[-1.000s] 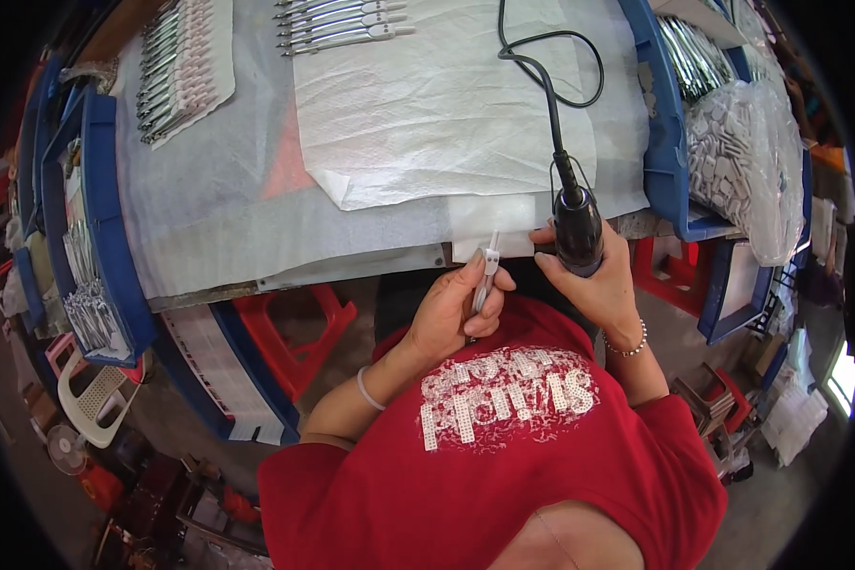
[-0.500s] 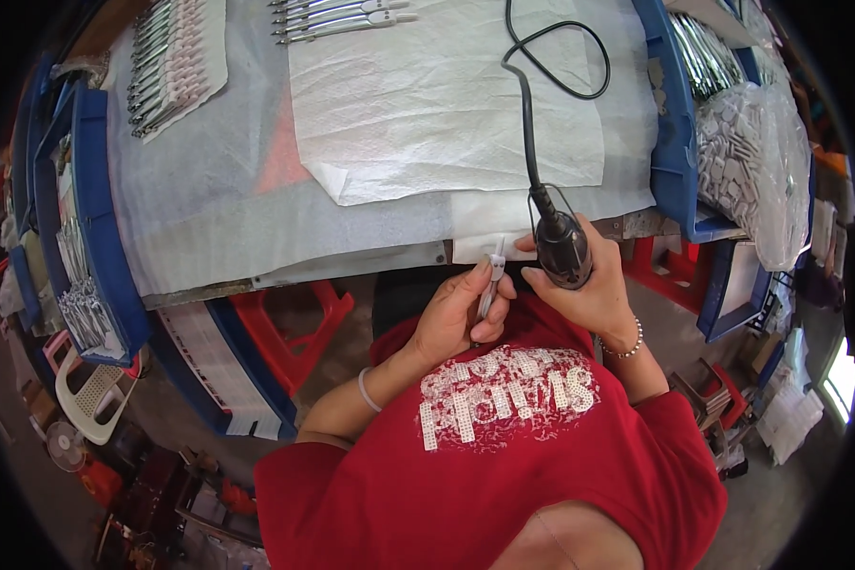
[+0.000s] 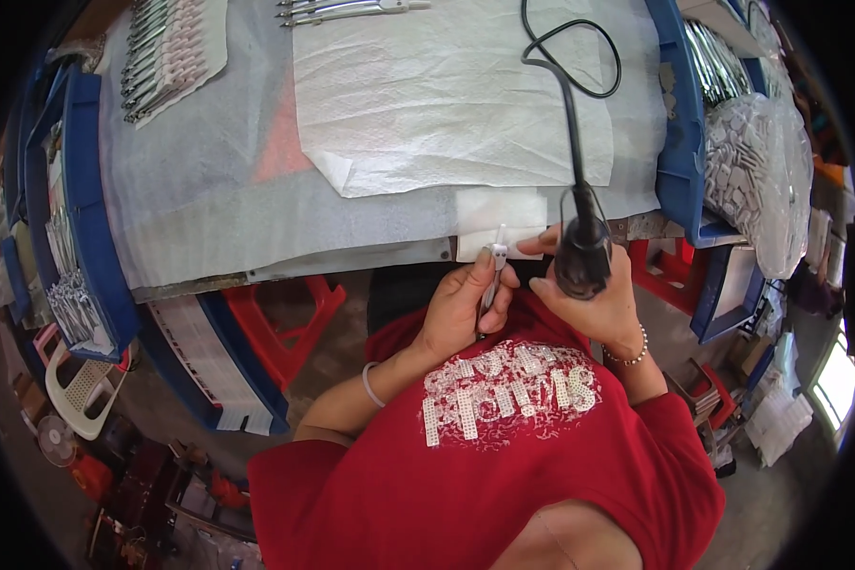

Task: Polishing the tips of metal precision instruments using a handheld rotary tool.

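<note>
My left hand (image 3: 458,306) pinches a metal drawing compass (image 3: 499,253) at the table's front edge, its pale head up and its legs running down between my fingers. In my right hand (image 3: 610,312) is a dark electric screwdriver (image 3: 582,258), upright in the palm with its cable at the top. That hand's thumb and index finger reach toward the compass, apart from it. A small white pad (image 3: 475,211) lies on the table edge behind the compass head. The screwdriver's tip is hidden.
White paper sheets (image 3: 446,114) cover the table. Several finished-looking compasses (image 3: 356,9) lie at the back, and a row of more (image 3: 169,62) at far left. Blue bins (image 3: 90,209) flank the table; a plastic bag of small white parts (image 3: 746,157) sits right. A black cable (image 3: 568,90) loops behind.
My right hand and the screwdriver have shifted a little to the right, away from the compass. The left hand still pinches the compass. The whole view has moved slightly.
</note>
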Motion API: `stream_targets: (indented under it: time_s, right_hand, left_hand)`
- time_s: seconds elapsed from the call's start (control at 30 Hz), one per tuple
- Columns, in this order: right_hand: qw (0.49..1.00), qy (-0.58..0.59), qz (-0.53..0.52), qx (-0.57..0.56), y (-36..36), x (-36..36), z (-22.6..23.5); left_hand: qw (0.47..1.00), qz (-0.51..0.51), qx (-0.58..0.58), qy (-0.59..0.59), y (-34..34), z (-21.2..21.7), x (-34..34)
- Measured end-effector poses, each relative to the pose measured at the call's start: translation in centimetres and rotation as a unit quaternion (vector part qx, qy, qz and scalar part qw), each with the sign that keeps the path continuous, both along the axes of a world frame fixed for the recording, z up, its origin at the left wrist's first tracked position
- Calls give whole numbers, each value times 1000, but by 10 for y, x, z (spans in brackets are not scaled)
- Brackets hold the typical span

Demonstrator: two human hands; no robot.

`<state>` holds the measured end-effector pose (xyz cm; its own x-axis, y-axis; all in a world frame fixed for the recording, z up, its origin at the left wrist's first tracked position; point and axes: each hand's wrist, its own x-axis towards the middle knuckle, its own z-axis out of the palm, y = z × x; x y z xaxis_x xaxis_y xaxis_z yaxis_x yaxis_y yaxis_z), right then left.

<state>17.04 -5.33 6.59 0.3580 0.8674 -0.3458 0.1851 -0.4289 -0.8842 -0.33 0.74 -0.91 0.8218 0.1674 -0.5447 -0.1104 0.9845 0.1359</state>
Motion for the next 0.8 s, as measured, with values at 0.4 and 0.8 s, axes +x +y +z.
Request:
stream_targets:
  time_s: [0.4, 0.8]
  right_hand:
    - [992, 108, -66, -27, -2, -21, -1]
    - [988, 91, 11, 125, -7, -6, 25]
  left_hand:
    - [987, 30, 150, 43, -10, 2, -1]
    - [988, 4, 144, 62, -7, 9, 3]
